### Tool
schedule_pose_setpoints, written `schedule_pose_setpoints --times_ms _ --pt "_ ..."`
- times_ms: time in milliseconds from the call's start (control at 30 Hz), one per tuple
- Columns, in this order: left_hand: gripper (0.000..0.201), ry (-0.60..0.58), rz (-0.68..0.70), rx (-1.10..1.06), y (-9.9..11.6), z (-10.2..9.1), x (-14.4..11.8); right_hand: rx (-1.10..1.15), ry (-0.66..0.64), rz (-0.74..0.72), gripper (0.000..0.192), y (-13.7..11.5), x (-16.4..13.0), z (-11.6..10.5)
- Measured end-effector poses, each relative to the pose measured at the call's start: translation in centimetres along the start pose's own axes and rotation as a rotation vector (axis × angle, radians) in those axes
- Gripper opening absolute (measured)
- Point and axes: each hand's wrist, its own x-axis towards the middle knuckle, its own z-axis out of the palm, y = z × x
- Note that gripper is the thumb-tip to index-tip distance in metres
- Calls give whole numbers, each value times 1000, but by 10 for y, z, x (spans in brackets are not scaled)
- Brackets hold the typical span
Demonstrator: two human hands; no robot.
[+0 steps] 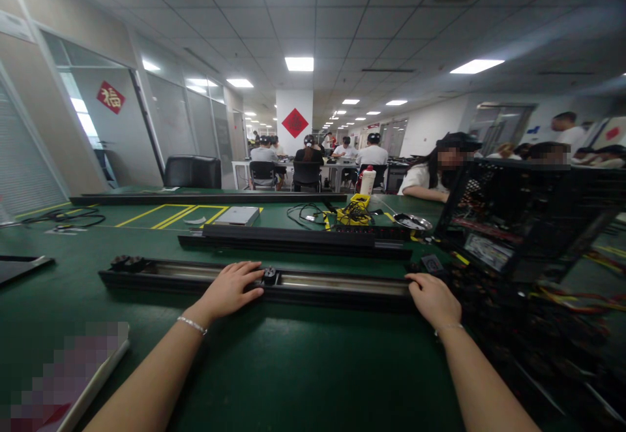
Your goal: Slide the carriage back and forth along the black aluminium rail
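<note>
dim foreground | lit ceiling panels (299, 64) | hazy streaks upper right | edges stretched, soft

The rail (317, 297) looks matt, its inner strip (337, 284) shiny metal.

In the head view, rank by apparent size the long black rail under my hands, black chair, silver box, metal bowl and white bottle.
1. Long black rail
2. Black chair
3. Silver box
Metal bowl, white bottle: too alike to rank.
</note>
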Motion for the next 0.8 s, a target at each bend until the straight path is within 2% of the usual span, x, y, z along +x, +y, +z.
schedule_pose_setpoints --times_ms 133,367,633,800 --pt "51 -2 -1 -16 0 1 0 4 9 -11 37 0 0 0" --pt "47 66 -7 -34 0 5 0 3 14 -14 36 2 1 2" --pt "49 30 -58 -65 3 1 0 -6 8 -3 37 1 0 1" --pt "41 2 -93 -106 2 -1 1 -8 -1 -4 38 1 0 1"
